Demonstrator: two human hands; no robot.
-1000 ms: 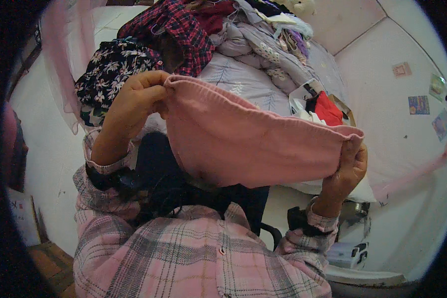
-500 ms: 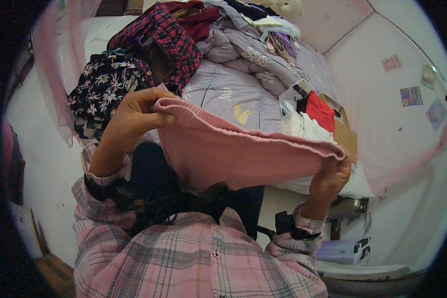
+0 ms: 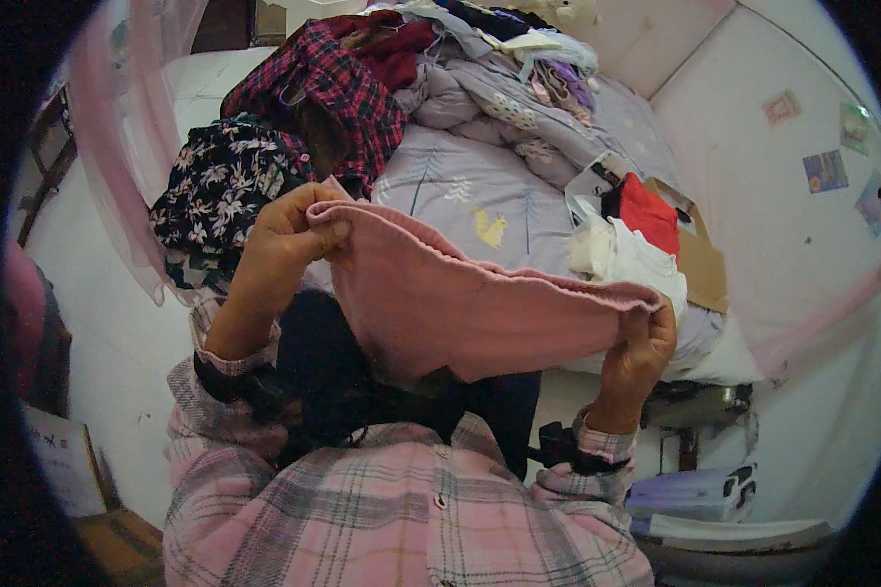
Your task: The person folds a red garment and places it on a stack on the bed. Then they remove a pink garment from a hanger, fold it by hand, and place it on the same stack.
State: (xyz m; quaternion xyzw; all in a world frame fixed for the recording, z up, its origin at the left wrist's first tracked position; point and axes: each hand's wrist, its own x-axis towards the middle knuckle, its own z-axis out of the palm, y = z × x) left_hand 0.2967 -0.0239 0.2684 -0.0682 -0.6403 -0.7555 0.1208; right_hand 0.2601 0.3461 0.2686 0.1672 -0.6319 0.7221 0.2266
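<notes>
A pair of pink underpants [image 3: 470, 303] is stretched out in front of my chest, above my lap. My left hand [image 3: 294, 240] pinches one end of the elastic waistband between thumb and fingers. At the other end, my right hand [image 3: 644, 354] is closed on the waistband corner. The waistband sags a little between the two hands, and the cloth hangs down below it. Fingertips behind the fabric are partly hidden.
Ahead is a bed with a grey patterned sheet [image 3: 450, 186]. A floral garment [image 3: 227, 191] and a red plaid shirt [image 3: 338, 103] lie at its left. A cardboard box [image 3: 703, 256] with white and red clothes stands right. Pink netting [image 3: 117, 147] hangs at the left.
My hands have come slightly closer together, so the waistband dips more in the middle. Both hands still grip the underpants. The surroundings have shifted a little to the right in view.
</notes>
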